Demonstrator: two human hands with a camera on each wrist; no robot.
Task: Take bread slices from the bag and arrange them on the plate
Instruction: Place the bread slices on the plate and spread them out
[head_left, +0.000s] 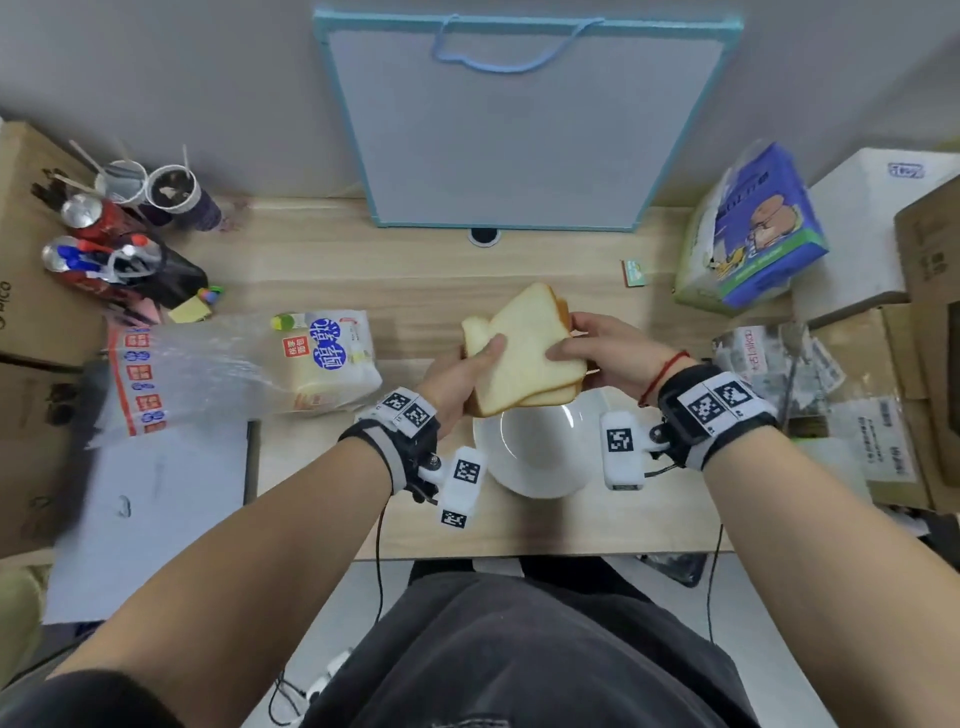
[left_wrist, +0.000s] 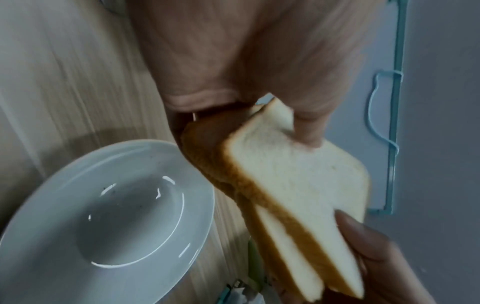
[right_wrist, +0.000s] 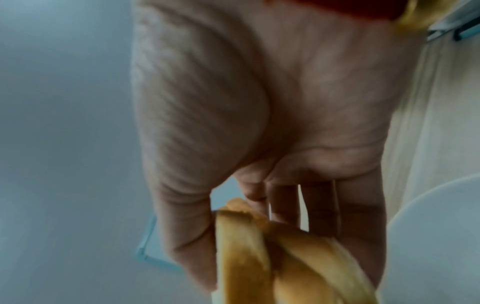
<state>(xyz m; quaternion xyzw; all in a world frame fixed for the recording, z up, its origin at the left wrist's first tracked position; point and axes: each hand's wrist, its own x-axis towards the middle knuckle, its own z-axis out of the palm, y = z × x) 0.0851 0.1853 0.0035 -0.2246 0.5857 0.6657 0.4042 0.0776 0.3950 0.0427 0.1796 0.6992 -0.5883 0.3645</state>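
Note:
Both hands hold a small stack of white bread slices (head_left: 524, 353) above the far rim of an empty white plate (head_left: 535, 457). My left hand (head_left: 467, 374) pinches the stack's left side, thumb on top. From the right, my right hand (head_left: 587, 348) grips it, thumb on the top slice and fingers beneath. The left wrist view shows two slices (left_wrist: 291, 185) fanned apart, my left thumb (left_wrist: 306, 127) on them, the plate (left_wrist: 46, 226) below. Crusts (right_wrist: 241, 257) fill the bottom of the right wrist view. The bread bag (head_left: 234, 369) lies at the left, bread still inside.
A blue-edged bag (head_left: 519, 130) leans on the wall behind the wooden table (head_left: 363, 270). Cups, cans and pens (head_left: 119, 234) crowd the back left. A tissue pack (head_left: 753, 234) and cardboard boxes (head_left: 924, 322) stand at the right. A paper sheet (head_left: 150, 509) lies at the front left.

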